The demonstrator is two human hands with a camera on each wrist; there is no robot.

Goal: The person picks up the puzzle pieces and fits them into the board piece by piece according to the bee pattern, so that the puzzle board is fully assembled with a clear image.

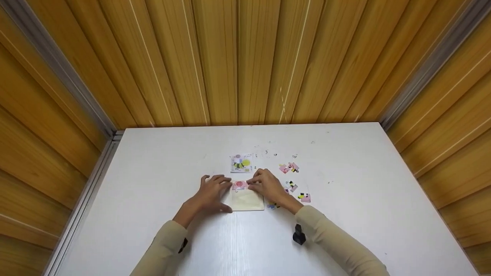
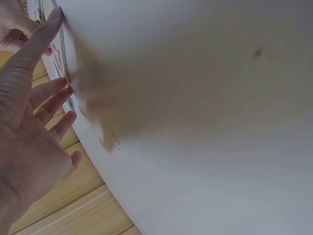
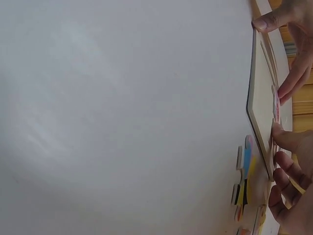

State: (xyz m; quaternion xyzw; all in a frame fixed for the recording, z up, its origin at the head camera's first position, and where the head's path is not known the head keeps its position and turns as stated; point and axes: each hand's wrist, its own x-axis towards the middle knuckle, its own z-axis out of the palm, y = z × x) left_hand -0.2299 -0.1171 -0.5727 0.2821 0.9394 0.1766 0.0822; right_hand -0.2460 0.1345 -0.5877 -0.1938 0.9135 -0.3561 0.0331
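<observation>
Shallow pale tray [image 1: 247,202] flat on white table [image 1: 337,226], between the two hands; pink puzzle piece [image 1: 239,185] inside it, upper left. Left hand [image 1: 212,193] spread along the tray's left side, thumb at near corner, fingertips at far end, bracing rather than clamped. Right hand [image 1: 269,187] at upper right, fingers bent, tips beside the pink piece; whether they pinch a piece or only press, cannot tell. Hands apart, tray between. Loose puzzle pieces [image 1: 305,197] lie to the right, bee picture card [image 1: 241,163] beyond. Handling, by judgement: tray and pieces look like thin wood, light and stiff, smooth printed faces; tray likely to skid if pushed sideways, so steady it by its rim. Pieces best taken by opposite cut edges, sparing the narrow tabs, likeliest to chip
</observation>
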